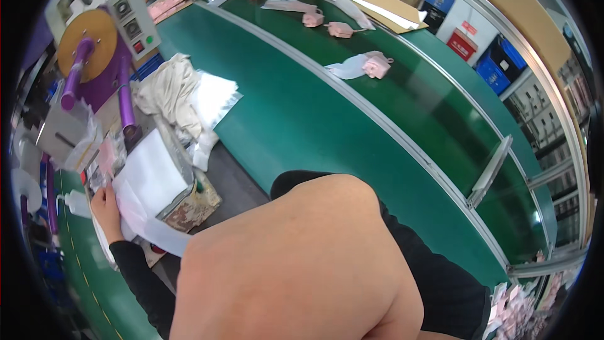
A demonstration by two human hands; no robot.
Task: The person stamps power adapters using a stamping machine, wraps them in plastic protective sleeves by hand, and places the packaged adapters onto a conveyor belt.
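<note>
Left hand (107, 213): in a black sleeve (139, 277), at the left, fingertips bent in beside a white stack of sheets (154, 173) and just on the near side of a pink piece (108, 157) in clear wrapping. I cannot tell whether they pinch anything.

Right hand (302, 264): large, nearest me, back turned up; its fingers are hidden, so I cannot tell its grip.

Plastic strip (167, 234): translucent, one, between the hands, running from the near edge of the stack until it passes from sight at the right hand.

Beyond the stack: crumpled pale cloth (168, 88), shiny bag (217, 97).

Far left: brown disc (82, 63), purple bar (126, 101), control box (133, 20) with buttons.

Conveyor belt (428, 113): green, on the far side of a metal rail (371, 110), bearing pink pouches (377, 65) with pale strips.

Far right: red box (462, 44), blue crate (492, 74).

Near right: heap of pink and white pieces (513, 308).
</note>
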